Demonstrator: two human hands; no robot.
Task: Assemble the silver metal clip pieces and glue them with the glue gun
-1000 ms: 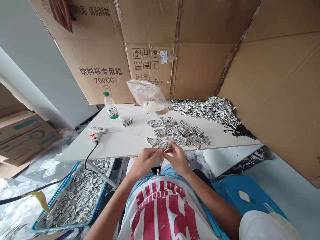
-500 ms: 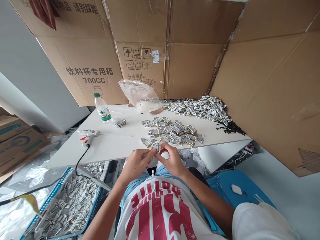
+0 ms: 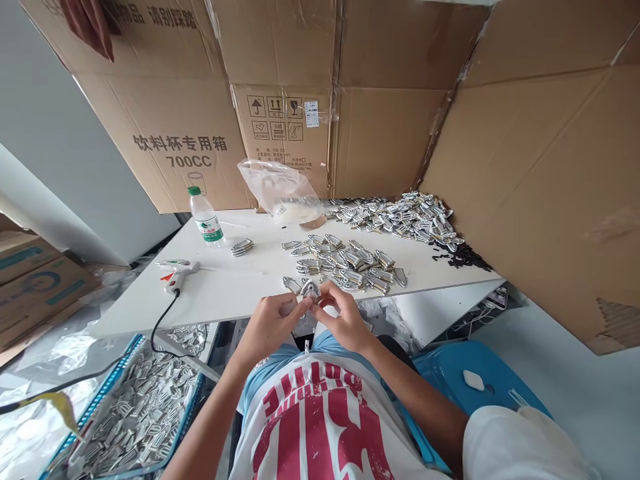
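Observation:
Just off the table's front edge, my left hand (image 3: 274, 322) and my right hand (image 3: 346, 319) come together around one small silver metal buckle-like piece (image 3: 311, 289). Thumbs and fingertips of both hands pinch its lower part, which they partly cover; its rounded end points up. Right beyond my hands, a loose pile of similar metal pieces (image 3: 350, 261) lies on the white table (image 3: 230, 297). To the left of that pile sits a small neat stack of the same pieces (image 3: 243, 247).
A larger heap of pieces (image 3: 400, 217) lies at the back right beside small black parts (image 3: 463, 256). On the left are a water bottle (image 3: 207, 220) and a corded glue gun (image 3: 177, 275). A blue basket (image 3: 131, 350) holds many pieces. Cardboard (image 3: 385, 140) walls the back.
The metal piece has tipped up slightly and shows more of its rounded end above my fingertips. Both hands have shifted only a little; the table things stay put.

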